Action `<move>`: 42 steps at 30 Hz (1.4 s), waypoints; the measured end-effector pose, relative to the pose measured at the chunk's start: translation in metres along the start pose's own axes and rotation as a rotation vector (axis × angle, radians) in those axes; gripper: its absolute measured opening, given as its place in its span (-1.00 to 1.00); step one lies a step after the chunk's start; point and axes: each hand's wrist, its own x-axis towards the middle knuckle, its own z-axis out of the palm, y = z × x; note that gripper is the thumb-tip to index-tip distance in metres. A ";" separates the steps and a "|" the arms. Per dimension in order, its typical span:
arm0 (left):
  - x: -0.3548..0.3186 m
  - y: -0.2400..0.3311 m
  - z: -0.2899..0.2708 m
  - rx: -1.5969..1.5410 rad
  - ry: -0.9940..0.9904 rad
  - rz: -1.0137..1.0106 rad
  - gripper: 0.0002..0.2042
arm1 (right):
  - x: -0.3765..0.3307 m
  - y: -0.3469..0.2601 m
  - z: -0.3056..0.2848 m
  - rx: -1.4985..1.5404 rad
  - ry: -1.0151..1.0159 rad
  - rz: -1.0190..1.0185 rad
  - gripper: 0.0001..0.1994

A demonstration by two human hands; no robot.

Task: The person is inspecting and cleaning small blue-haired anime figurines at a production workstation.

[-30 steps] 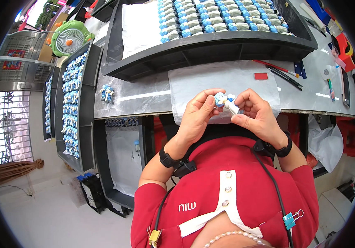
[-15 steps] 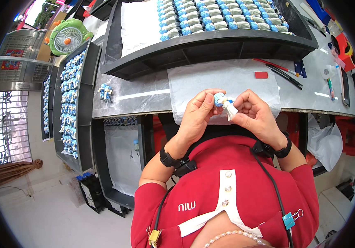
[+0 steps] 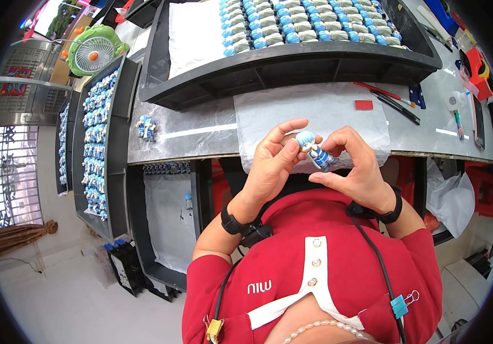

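One small figurine (image 3: 313,150), blue-headed with white and blue body, tilted head toward 10 o'clock, pinched between two hands above table edge. Left hand (image 3: 269,166) closed on head end, fingers curled; right hand (image 3: 356,166) closed on body end, thumb beneath. Directly behind, one crinkled grey sheet (image 3: 315,112) overhanging grey worktop (image 3: 189,135); bare worktop at 9 o'clock save one loose figurine pair (image 3: 146,127). At 2 o'clock, one red tab (image 3: 364,105), two dark pens (image 3: 396,106). At 12 o'clock, one black tray (image 3: 292,57) of blue-capped pieces, too many to count. At 9 o'clock, one long tray (image 3: 94,149) of figurines; beyond, one green fan (image 3: 92,53).
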 end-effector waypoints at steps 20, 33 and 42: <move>0.002 -0.003 0.004 0.022 0.007 0.027 -0.59 | -0.003 0.010 0.001 -0.021 0.053 -0.131 -0.60; 0.001 -0.004 0.005 0.234 0.013 0.072 -0.63 | -0.007 0.016 0.007 0.389 0.055 0.150 -0.74; 0.000 -0.006 0.008 0.229 0.040 -0.019 -0.62 | -0.001 0.018 -0.004 0.246 -0.027 0.279 -0.78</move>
